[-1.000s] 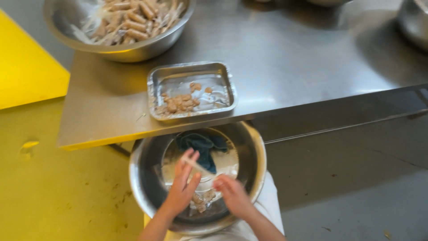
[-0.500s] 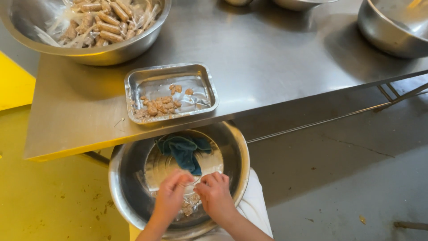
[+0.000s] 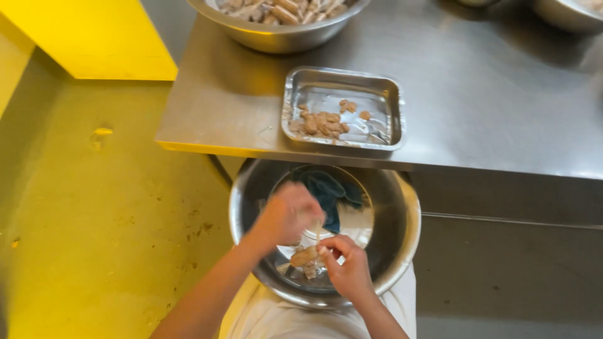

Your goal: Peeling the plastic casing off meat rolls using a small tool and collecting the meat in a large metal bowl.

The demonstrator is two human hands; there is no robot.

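Note:
Both my hands work over a large steel bowl (image 3: 402,207) resting on my lap. My right hand (image 3: 348,267) grips a small brownish piece of food (image 3: 304,256) by one end. My left hand (image 3: 287,213) is closed just above it and pinches a thin pale strip that runs down to the piece. Inside the bowl lie a white plate (image 3: 355,223) and a dark blue cloth (image 3: 326,188). Scraps lie at the bowl's bottom under my hands.
A steel table (image 3: 490,94) stands just beyond the bowl. On it sit a rectangular steel tray (image 3: 339,81) with several brown pieces and a big steel bowl (image 3: 276,34) of pale sausage-like pieces. Another steel bowl (image 3: 565,12) is at far right. The floor (image 3: 94,207) is yellow-green.
The view has swung left, so the table and bowl now sit further right. My left hand has closed and lifted above the piece held in my right hand.

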